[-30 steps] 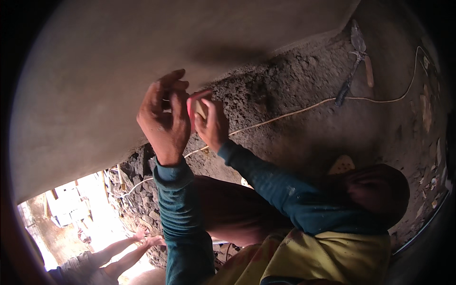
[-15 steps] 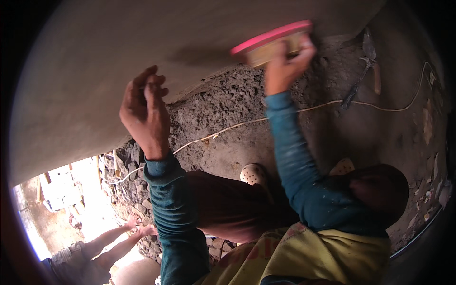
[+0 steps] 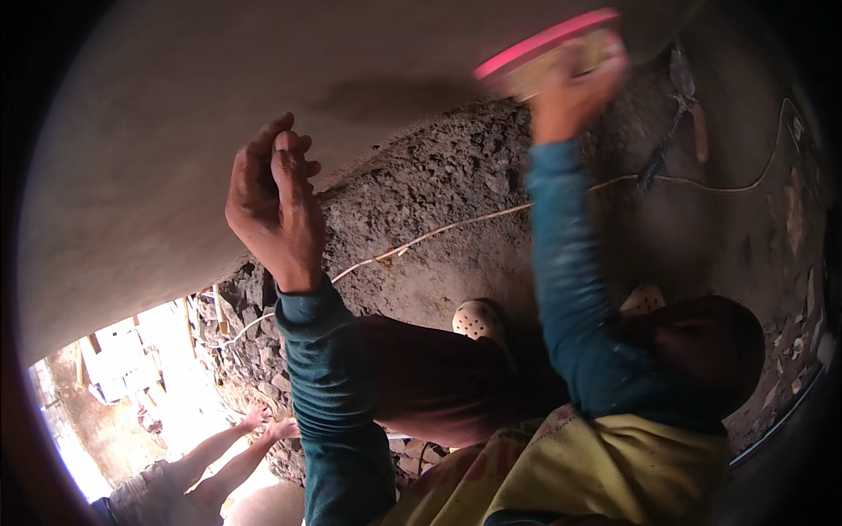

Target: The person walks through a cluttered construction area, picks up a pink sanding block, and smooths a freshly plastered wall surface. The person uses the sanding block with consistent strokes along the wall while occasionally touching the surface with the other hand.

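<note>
My right hand (image 3: 574, 92), blurred, is closed around a pink-edged float with a yellowish back (image 3: 548, 42), raised at the plastered surface (image 3: 158, 114) high on the right. My left hand (image 3: 276, 202) is up near that same surface, left of centre, its fingers loosely bent and apart with nothing in them; whether it touches the plaster I cannot tell. A trowel (image 3: 682, 70) and another tool with a wooden handle (image 3: 700, 131) lie on the ground beyond my right hand.
A pale cord (image 3: 421, 239) crosses rough rubble ground (image 3: 465, 158). My perforated clogs (image 3: 474, 324) show below. At lower left another person's bare legs (image 3: 219, 456) lie near a bright opening with scattered debris (image 3: 123, 359). Stones (image 3: 263, 351) edge that opening.
The float in my right hand swept from the centre up and to the right, continuing a little further since half a second ago. My left hand shifted left and slightly up from a second ago.
</note>
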Tool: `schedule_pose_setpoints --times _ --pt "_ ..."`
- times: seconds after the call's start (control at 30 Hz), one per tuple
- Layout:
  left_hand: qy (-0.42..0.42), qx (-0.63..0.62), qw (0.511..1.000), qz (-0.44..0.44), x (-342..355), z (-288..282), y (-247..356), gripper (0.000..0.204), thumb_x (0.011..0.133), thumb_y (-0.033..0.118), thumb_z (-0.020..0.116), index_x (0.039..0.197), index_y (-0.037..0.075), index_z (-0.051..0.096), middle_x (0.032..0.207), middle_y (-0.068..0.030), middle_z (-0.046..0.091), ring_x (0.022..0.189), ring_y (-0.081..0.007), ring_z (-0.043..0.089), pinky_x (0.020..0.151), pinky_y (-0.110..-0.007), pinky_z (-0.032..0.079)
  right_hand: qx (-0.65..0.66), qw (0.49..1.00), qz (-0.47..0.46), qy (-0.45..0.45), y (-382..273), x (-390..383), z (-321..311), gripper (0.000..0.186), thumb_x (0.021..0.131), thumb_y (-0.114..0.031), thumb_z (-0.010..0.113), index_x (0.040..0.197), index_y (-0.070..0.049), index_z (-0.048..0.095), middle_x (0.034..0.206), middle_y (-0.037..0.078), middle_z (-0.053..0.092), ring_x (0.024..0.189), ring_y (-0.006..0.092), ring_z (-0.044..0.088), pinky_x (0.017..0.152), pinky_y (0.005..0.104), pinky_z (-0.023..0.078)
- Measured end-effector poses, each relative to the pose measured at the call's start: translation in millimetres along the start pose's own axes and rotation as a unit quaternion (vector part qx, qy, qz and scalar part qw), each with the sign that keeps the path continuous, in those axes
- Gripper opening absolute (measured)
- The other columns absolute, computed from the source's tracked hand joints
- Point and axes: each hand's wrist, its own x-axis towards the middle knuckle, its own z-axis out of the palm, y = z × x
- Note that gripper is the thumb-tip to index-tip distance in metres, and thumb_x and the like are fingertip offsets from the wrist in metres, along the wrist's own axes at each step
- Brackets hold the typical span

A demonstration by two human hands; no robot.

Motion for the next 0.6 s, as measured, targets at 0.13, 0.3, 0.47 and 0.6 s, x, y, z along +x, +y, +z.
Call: schedule_pose_setpoints --times 0.13,0.3,0.47,0.6 --pt "0.007 -0.017 1.0 0.005 5 12 8 0.028 0.11 0.021 0.068 0.123 -0.003 0.075 0.102 -0.0093 0.077 0.089 -0.013 0.072 0.075 -0.028 0.06 0.136 0.981 0.123 0.064 61 103 -23 0.047 0.095 -0.009 0.067 0.137 0.006 0.054 0.125 0.018 0.063 0.109 0.0253 0.066 0.096 0.0436 0.058" --pt "0.039 -0.003 0.999 0.009 0 0 4 0.027 0.11 0.02 0.067 0.124 -0.002 0.075 0.102 -0.0099 0.077 0.086 -0.0128 0.071 0.074 -0.028 0.059 0.123 0.988 0.078 -0.05 -49 -74 12 0.058 0.099 -0.032 0.069 0.139 0.005 0.05 0.126 0.02 0.057 0.123 0.0361 0.058 0.108 0.05 0.047" --pt "-0.003 -0.009 1.0 0.004 3 18 7 0.028 0.11 0.021 0.067 0.125 -0.001 0.075 0.102 -0.0095 0.077 0.084 -0.0126 0.071 0.074 -0.027 0.059 0.103 0.945 0.128 -0.283 -95 -225 22 0.068 0.109 -0.043 0.049 0.157 0.004 0.036 0.148 0.031 0.043 0.134 0.0535 0.051 0.113 0.0599 0.044" --pt "0.005 0.033 0.999 -0.012 -4 6 5 0.03 0.11 0.025 0.068 0.126 0.001 0.076 0.101 -0.0087 0.077 0.082 -0.0114 0.07 0.071 -0.026 0.056 0.062 0.991 0.061 -0.102 -47 -132 13 0.057 0.1 -0.019 0.061 0.148 0.007 0.044 0.136 0.029 0.051 0.125 0.0434 0.057 0.107 0.0533 0.048"
